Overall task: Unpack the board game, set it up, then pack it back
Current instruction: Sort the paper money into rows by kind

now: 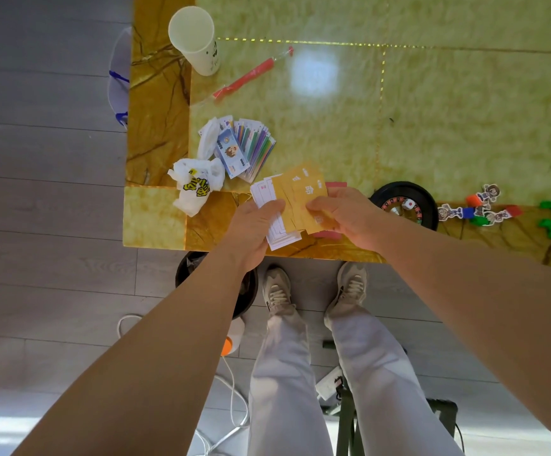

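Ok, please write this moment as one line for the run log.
left hand: holds white cards | right hand: holds yellow cards | play money: fanned on table | roulette wheel: at table edge

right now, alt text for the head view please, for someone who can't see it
A person's left hand and right hand hold a fan of white and orange cards over the near edge of a table. Play money and a plastic bag lie to the left, a roulette wheel to the right.

Orange cards (303,195) carry white marks; white cards (262,195) bear what may be red print. At ten o'clock of them, banknotes (251,149) show rainbow-striped edges. The table (465,126) is mottled yellow-green with an amber veined border.
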A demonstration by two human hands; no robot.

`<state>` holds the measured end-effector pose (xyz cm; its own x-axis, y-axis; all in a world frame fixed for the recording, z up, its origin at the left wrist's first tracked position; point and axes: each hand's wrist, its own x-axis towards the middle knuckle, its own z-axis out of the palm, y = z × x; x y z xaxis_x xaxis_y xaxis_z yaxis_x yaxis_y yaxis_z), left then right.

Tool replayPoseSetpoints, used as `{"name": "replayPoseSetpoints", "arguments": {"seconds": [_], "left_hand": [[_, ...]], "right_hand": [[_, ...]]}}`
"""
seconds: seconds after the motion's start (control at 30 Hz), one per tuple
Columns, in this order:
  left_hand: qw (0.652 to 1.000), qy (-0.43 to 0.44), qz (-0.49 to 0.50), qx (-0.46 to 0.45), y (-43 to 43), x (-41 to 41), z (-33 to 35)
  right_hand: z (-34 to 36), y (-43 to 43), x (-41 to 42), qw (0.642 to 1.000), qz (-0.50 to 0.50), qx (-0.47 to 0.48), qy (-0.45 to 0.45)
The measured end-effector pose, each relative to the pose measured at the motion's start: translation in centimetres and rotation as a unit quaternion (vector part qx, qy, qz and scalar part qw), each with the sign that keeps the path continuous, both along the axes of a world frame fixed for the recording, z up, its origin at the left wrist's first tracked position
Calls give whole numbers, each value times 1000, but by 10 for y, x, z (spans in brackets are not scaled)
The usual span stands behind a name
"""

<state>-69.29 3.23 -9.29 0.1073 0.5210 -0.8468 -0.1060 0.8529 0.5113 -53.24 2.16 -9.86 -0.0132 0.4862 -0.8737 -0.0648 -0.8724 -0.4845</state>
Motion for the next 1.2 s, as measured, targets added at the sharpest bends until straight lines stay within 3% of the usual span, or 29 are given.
{"name": "replayPoseSetpoints", "arguments": {"seconds": [0.23, 0.33, 0.4, 0.47, 0.57, 0.63, 0.73, 0.83, 1.0, 1.2], "left_hand": [[1000, -9, 21, -9, -3, -7, 0], [999, 26, 40, -6, -4, -15, -5], [997, 62, 49, 5, -5, -24, -11], [994, 94, 51, 10, -5, -33, -17], [993, 105, 53, 19, -8, -43, -26], [992, 112, 56, 26, -10, -48, -31], [991, 113, 63, 20, -10, -55, -42], [993, 100, 56, 23, -10, -58, -46], [994, 85, 51, 36, -6, -56, -45], [999, 46, 13, 13, 5, -43, -43]], "right_hand": [[5, 0, -3, 999, -33, 19, -33], [7, 4, -8, 983, 31, 92, -155], [6, 7, -17, 932, 149, 152, -292], [1, 9, -30, 844, 270, 221, -407], [-13, 9, -51, 739, 381, 299, -468], [-25, 9, -63, 695, 429, 314, -484], [-44, 5, -72, 672, 458, 302, -498], [-55, 5, -70, 689, 447, 302, -484], [-48, 9, -62, 807, 339, 328, -356], [-38, 13, -67, 903, 287, 177, -266]]}}
